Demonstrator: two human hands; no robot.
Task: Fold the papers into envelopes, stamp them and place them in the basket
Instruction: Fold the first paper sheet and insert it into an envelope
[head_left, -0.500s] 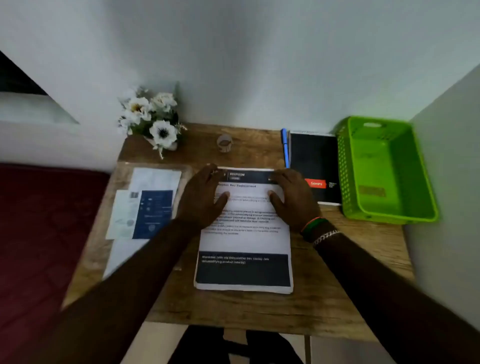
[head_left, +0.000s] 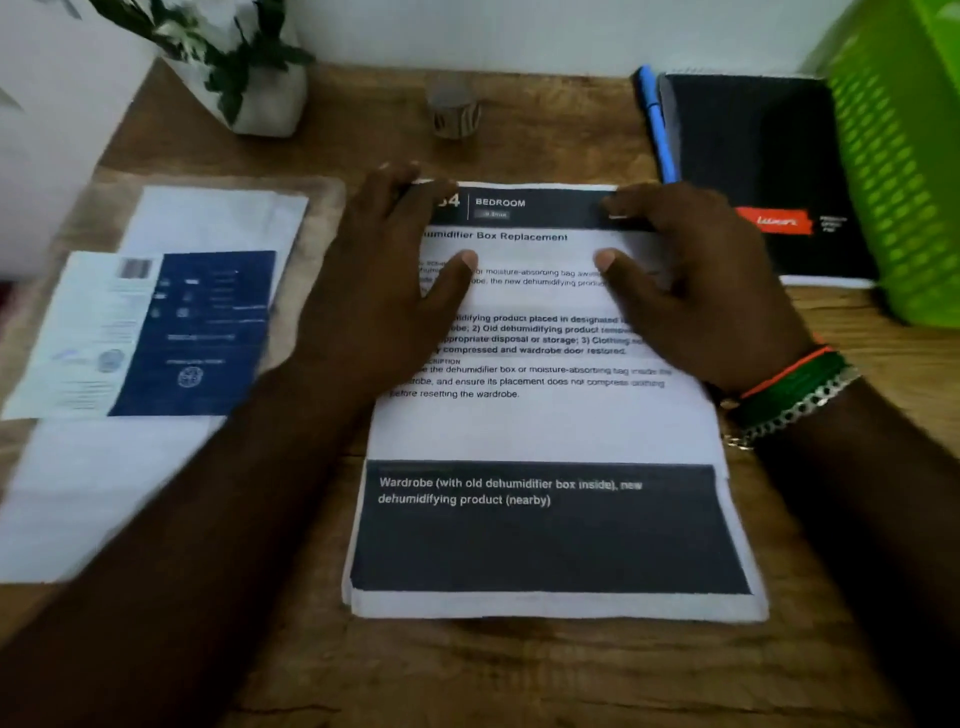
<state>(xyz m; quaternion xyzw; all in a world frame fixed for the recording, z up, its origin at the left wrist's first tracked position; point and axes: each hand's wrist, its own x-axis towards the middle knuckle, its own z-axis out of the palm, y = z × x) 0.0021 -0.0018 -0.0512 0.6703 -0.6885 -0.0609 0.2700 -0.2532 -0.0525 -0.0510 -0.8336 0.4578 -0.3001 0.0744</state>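
Observation:
A printed sheet (head_left: 545, 431) with dark bands at its top and bottom lies flat in the middle of the wooden table (head_left: 519, 670). My left hand (head_left: 384, 291) rests flat on its upper left part, fingers reaching the top edge. My right hand (head_left: 696, 291) rests on the upper right part in the same way. Both thumbs point inward over the text. The green basket (head_left: 898, 171) stands at the right edge, only partly in view. A small round stamp (head_left: 454, 111) sits at the back of the table, blurred.
More papers (head_left: 156, 332) lie stacked on the left, one with a blue panel. A white vase with flowers (head_left: 260, 88) stands at the back left. A black notebook (head_left: 753, 171) and a blue pen (head_left: 657, 124) lie between the sheet and the basket.
The view has come much closer to the table. Both hands stay on the upper part of the sheet in nearly the same pose.

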